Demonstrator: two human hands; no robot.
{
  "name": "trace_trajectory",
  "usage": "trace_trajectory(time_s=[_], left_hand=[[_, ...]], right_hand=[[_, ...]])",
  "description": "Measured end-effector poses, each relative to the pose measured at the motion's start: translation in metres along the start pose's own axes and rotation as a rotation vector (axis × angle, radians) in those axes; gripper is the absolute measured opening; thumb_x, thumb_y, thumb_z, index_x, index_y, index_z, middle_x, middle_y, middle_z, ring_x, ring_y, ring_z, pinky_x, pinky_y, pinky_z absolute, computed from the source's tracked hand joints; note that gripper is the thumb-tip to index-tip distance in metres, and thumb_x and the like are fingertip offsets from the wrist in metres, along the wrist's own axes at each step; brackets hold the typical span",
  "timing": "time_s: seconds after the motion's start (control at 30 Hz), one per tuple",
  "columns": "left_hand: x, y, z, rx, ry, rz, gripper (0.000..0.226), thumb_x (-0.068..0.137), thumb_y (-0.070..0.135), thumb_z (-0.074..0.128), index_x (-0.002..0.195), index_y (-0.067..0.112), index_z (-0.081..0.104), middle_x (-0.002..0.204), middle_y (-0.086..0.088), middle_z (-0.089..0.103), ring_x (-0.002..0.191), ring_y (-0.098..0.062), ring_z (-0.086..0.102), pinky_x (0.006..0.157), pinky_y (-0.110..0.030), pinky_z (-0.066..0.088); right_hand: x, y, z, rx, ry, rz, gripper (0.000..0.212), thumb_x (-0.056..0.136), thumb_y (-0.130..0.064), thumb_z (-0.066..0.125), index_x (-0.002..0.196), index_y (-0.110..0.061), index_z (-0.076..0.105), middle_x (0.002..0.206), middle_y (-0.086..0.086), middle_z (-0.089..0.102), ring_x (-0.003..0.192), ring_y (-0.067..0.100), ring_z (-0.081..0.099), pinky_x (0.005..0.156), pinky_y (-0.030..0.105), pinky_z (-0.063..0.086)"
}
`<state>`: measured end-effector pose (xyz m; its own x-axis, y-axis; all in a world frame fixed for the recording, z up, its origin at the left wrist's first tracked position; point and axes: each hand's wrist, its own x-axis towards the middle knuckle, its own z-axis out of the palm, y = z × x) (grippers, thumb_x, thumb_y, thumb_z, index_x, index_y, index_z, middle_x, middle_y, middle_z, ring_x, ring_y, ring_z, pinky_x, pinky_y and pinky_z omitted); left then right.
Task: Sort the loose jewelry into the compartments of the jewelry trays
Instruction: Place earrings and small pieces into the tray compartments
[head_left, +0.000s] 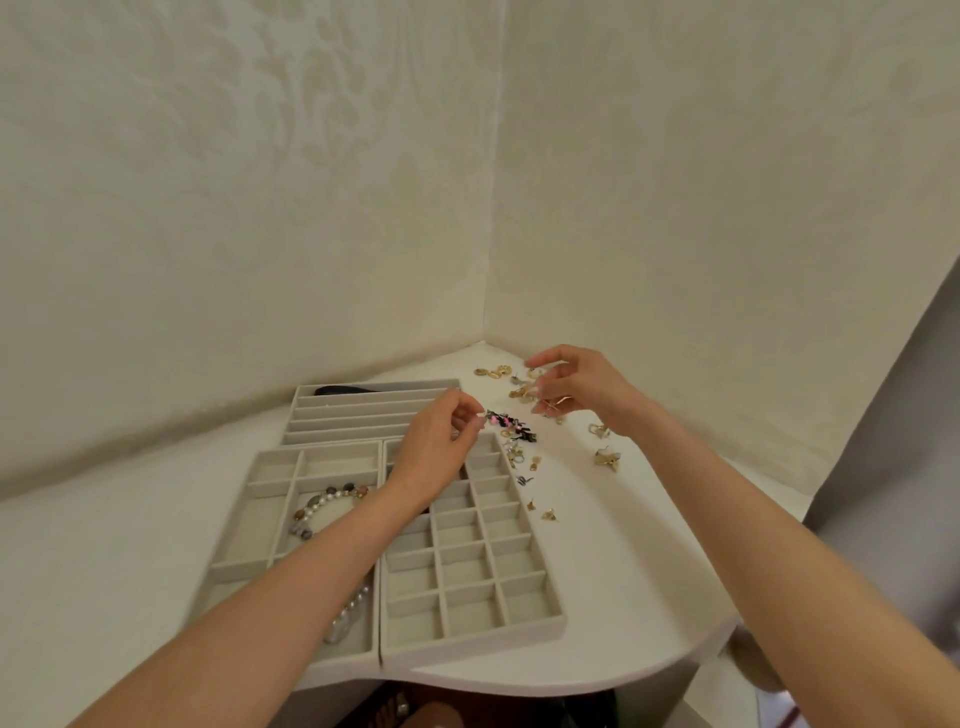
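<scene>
Head view, sorting step in progress: picking pieces out of the loose pile.

Left hand (434, 447) pinches one end of a black-and-pink piece (513, 425) between thumb and fingertip. The rest of it trails at 3 o'clock from the hand, over the far corner of the grid tray (470, 564). Right hand (576, 387) hovers with fingers curled over the gold pile (523, 391). Thin gold wire shows at its fingertips, but I cannot tell whether it is gripped or only touched. Hands are near each other, not touching.

Loose jewelry lies on the white table (639, 571) at 1 to 3 o'clock of the grid tray: small gold hoops, studs and clips, plus a few silver bits close to the tray rim.

Trays are pale grey, matte, felt-like, with thin straight dividers.
- Grid tray: small square cells, and those in view look empty.
- Long-slot tray (363, 415), at 12 o'clock: narrow channels, with something dark in the farthest one.
- Wide-cell tray (260, 512), at 9 o'clock: holds a pearl-and-stone bracelet (324, 504).

Judgement: next move is to lift the black-and-pink piece clear of the pile and lower it into a cell. It looks dangly and prone to snagging, so a slow lift is needed.
</scene>
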<state>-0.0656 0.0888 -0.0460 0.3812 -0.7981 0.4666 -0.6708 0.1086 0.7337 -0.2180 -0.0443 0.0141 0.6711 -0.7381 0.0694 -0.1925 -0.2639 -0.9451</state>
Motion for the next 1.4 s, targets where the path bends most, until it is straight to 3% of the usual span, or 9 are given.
trace_trajectory(time_s=[0.1, 0.23, 0.43, 0.6, 0.7, 0.97, 1.2, 1.3, 1.4], left_hand=[[0.0, 0.005, -0.005, -0.094, -0.012, -0.017, 0.015, 0.086, 0.021, 0.063, 0.099, 0.016, 0.057, 0.085, 0.008, 0.059, 0.079, -0.006, 0.055, 0.069, -0.012, 0.043], [0.001, 0.006, -0.013, -0.097, -0.11, -0.05, 0.023, 0.078, 0.022, 0.072, 0.096, 0.013, 0.061, 0.086, -0.002, 0.065, 0.073, -0.007, 0.055, 0.065, -0.01, 0.043], [-0.002, 0.009, -0.033, 0.006, -0.149, -0.088, 0.015, 0.078, 0.023, 0.072, 0.084, 0.016, 0.061, 0.08, 0.001, 0.065, 0.068, -0.006, 0.056, 0.06, -0.008, 0.042], [-0.014, 0.01, -0.067, 0.118, -0.135, -0.143, 0.015, 0.077, 0.02, 0.072, 0.074, 0.021, 0.058, 0.077, 0.001, 0.064, 0.073, -0.014, 0.058, 0.071, -0.028, 0.047], [-0.027, 0.003, -0.1, 0.225, -0.061, -0.207, 0.019, 0.075, 0.02, 0.075, 0.069, 0.023, 0.057, 0.075, 0.0, 0.065, 0.075, -0.018, 0.06, 0.072, -0.033, 0.047], [-0.081, -0.018, -0.163, 0.676, 0.05, -0.503, 0.021, 0.078, 0.04, 0.069, 0.073, 0.025, 0.054, 0.085, 0.003, 0.061, 0.088, -0.023, 0.057, 0.068, -0.03, 0.039], [-0.093, -0.018, -0.146, 0.901, -0.011, -0.483, 0.01, 0.086, 0.03, 0.055, 0.082, 0.021, 0.052, 0.078, 0.006, 0.056, 0.076, -0.017, 0.051, 0.054, -0.027, 0.029], [-0.092, -0.018, -0.141, 0.928, -0.026, -0.48, 0.007, 0.086, 0.022, 0.053, 0.082, 0.017, 0.054, 0.08, 0.001, 0.058, 0.074, -0.02, 0.052, 0.054, -0.027, 0.028], [-0.089, -0.019, -0.144, 0.945, -0.027, -0.488, 0.012, 0.088, 0.029, 0.057, 0.081, 0.018, 0.055, 0.088, -0.002, 0.064, 0.081, -0.023, 0.058, 0.059, -0.026, 0.034]], right_hand=[[-0.006, -0.006, 0.016, -0.058, -0.065, -0.046, 0.023, 0.076, 0.001, 0.073, 0.095, -0.01, 0.065, 0.076, 0.004, 0.07, 0.063, 0.01, 0.065, 0.058, 0.017, 0.048], [-0.014, -0.004, 0.037, -0.021, -0.128, -0.09, 0.014, 0.077, 0.009, 0.069, 0.079, -0.004, 0.067, 0.068, 0.003, 0.07, 0.064, 0.011, 0.068, 0.064, 0.019, 0.053], [-0.025, -0.004, 0.061, 0.006, -0.141, -0.156, 0.021, 0.077, 0.014, 0.065, 0.082, -0.006, 0.068, 0.069, 0.003, 0.07, 0.068, 0.016, 0.069, 0.068, 0.02, 0.053], [-0.029, -0.008, 0.083, 0.023, -0.176, -0.179, 0.027, 0.077, 0.01, 0.067, 0.095, -0.009, 0.067, 0.084, 0.005, 0.069, 0.075, 0.019, 0.066, 0.074, 0.027, 0.057], [-0.031, -0.006, 0.09, -0.002, -0.151, -0.165, 0.021, 0.082, 0.001, 0.067, 0.099, -0.01, 0.068, 0.093, 0.005, 0.07, 0.071, 0.009, 0.065, 0.073, 0.024, 0.057], [-0.028, 0.008, 0.089, 0.012, -0.064, -0.13, 0.011, 0.088, -0.006, 0.063, 0.091, -0.014, 0.07, 0.087, 0.002, 0.071, 0.072, 0.013, 0.066, 0.066, 0.025, 0.056], [-0.027, 0.008, 0.089, 0.035, -0.03, -0.124, 0.012, 0.089, -0.004, 0.06, 0.092, -0.009, 0.071, 0.088, 0.007, 0.071, 0.073, 0.017, 0.066, 0.068, 0.028, 0.058], [-0.027, 0.008, 0.086, 0.042, -0.014, -0.116, 0.012, 0.089, -0.003, 0.059, 0.094, -0.007, 0.07, 0.086, 0.009, 0.071, 0.071, 0.017, 0.067, 0.066, 0.027, 0.058], [-0.026, 0.01, 0.084, 0.03, -0.009, -0.111, 0.013, 0.09, -0.003, 0.059, 0.096, -0.006, 0.07, 0.087, 0.009, 0.072, 0.07, 0.015, 0.067, 0.063, 0.023, 0.056]])
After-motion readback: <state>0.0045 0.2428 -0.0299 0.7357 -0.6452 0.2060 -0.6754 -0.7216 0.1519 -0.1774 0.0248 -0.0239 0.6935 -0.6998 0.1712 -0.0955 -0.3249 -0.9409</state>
